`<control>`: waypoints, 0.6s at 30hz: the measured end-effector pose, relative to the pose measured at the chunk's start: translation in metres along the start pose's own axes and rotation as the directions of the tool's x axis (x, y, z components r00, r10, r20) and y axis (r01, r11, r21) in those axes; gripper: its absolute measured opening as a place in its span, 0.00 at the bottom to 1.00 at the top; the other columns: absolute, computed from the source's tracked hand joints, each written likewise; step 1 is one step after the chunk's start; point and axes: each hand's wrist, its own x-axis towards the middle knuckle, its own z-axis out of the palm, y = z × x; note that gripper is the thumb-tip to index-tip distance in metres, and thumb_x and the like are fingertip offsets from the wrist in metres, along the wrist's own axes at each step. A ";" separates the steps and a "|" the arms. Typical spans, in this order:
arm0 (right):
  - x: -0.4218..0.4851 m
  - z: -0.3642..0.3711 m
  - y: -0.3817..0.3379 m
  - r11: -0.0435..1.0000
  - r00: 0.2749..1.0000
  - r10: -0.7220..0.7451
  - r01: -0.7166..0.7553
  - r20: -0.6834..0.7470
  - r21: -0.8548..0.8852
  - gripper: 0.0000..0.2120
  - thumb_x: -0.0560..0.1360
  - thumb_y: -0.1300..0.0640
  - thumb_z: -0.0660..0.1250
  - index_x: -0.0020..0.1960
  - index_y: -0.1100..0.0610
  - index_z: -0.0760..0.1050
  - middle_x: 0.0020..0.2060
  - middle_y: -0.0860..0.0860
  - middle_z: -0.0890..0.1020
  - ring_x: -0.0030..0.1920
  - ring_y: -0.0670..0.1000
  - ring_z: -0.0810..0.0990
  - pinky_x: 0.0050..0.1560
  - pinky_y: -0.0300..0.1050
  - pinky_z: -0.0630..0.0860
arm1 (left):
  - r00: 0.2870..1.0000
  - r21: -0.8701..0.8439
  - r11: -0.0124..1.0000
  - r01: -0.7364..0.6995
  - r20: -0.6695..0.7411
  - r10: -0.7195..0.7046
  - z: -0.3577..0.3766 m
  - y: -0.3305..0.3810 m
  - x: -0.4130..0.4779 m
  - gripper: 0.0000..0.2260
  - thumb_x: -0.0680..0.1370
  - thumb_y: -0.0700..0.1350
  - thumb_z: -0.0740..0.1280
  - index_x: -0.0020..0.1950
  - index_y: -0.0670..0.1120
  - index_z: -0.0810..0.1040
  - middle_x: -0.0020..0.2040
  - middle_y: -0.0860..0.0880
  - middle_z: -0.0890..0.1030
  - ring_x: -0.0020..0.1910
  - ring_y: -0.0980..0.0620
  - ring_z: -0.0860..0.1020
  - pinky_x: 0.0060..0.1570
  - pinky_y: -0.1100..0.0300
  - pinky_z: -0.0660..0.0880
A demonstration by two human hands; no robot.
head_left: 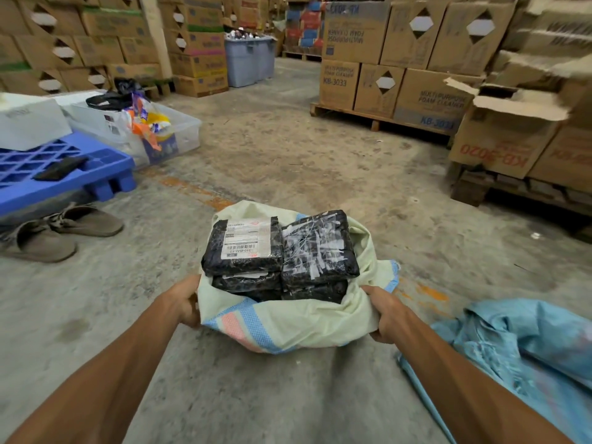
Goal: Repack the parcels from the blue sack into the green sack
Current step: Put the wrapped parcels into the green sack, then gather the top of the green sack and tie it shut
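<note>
A: Fingers?
B: Curled, both sets. Gripping the left rim of the green sack (288, 328) with the left hand (187, 302); gripping the right rim with the right hand (384, 314). Tips buried in the cloth, possibly folded under it; hard to say from this angle.
A: Parcels?
B: Inside the green sack, mouth held open between the two hands. Stacked in two piles, side by side, touching. Top of left pile: labelled parcel (245, 248), black wrap, white barcode label facing up. Top of right pile: taped parcel (320, 248), black wrap streaked with clear tape. More black parcels (246, 282) beneath both.
A: Blue sack?
B: Noted as blue sack (528, 354), crumpled on the concrete floor (288, 155), just right of the right forearm, near the green sack but not touching.
A: Further out?
B: Far left, grey shoes (64, 232) beside a blue pallet (96, 181). At back right, cardboard boxes (416, 36) stacked on a wooden pallet (378, 118). Further back, a grey bin (248, 62).
</note>
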 end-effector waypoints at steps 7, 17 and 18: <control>0.018 -0.023 0.003 0.986 0.993 -0.095 0.084 0.068 0.143 0.23 0.74 0.51 0.73 0.65 0.58 0.73 0.54 0.56 0.82 0.51 0.59 0.82 0.49 0.60 0.81 | 0.974 0.054 0.994 -0.099 -0.198 0.108 0.014 0.003 -0.007 0.08 0.81 0.38 0.63 0.53 0.35 0.78 0.32 0.38 0.83 0.26 0.42 0.82 0.23 0.51 0.79; -0.003 -0.022 -0.017 0.956 0.976 -0.218 0.212 0.008 0.204 0.26 0.65 0.41 0.76 0.58 0.52 0.76 0.46 0.51 0.83 0.35 0.51 0.80 0.25 0.37 0.72 | 0.889 -0.073 0.943 -0.325 -0.364 0.278 0.019 0.036 -0.081 0.10 0.80 0.45 0.64 0.39 0.45 0.71 0.34 0.46 0.80 0.28 0.50 0.76 0.19 0.66 0.70; 0.011 -0.025 -0.024 0.941 0.969 -0.246 0.244 -0.019 0.233 0.36 0.58 0.40 0.80 0.61 0.53 0.76 0.51 0.52 0.84 0.39 0.54 0.83 0.27 0.42 0.77 | 0.881 -0.099 0.933 -0.346 -0.378 0.286 0.023 0.038 -0.090 0.12 0.80 0.45 0.64 0.38 0.46 0.70 0.31 0.48 0.78 0.27 0.51 0.76 0.15 0.68 0.66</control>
